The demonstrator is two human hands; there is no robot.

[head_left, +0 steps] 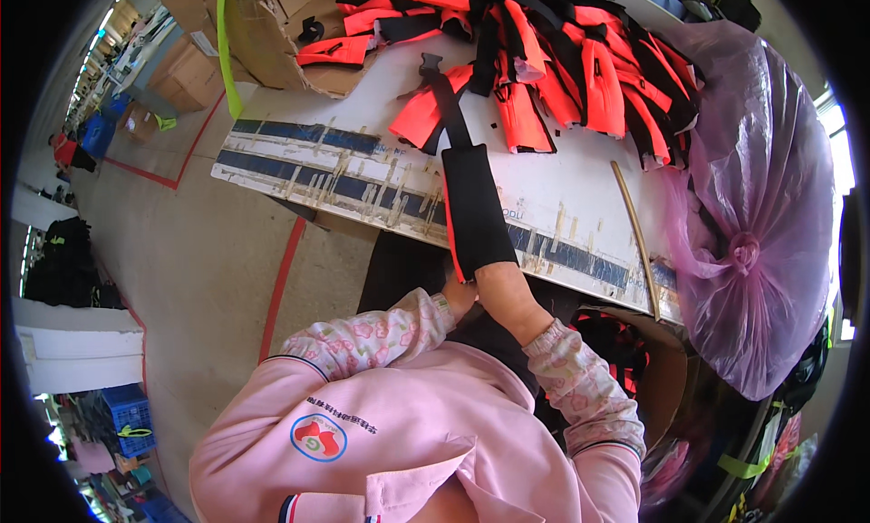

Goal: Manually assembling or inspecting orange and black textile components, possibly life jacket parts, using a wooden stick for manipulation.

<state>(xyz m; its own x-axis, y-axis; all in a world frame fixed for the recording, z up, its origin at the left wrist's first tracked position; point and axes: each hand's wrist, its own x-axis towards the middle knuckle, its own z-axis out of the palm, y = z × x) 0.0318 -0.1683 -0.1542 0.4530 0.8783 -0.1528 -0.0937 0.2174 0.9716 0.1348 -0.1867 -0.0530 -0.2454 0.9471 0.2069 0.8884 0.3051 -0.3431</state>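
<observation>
A black and orange-red fabric belt pouch (480,210) lies across the table's near edge, its black side up. A black strap (448,111) runs from its far end to a black plastic buckle (430,62). My left hand (459,294) is closed at the pouch's near end, by its orange edge, partly hidden. My right hand (504,287) reaches in at the same end; the fabric covers its fingers, and I cannot see whether they grip. Beyond, a heap of similar orange and black pouches (603,83) with straps spreads over the table.
The white table (580,201) has worn tape along its near edge. A wooden stick (637,237) lies at its right. A knotted purple plastic bag (761,188) bulges beside it. A cardboard box (272,43) stands far left; another open box (666,369) sits below, right. Red lines mark the floor.
</observation>
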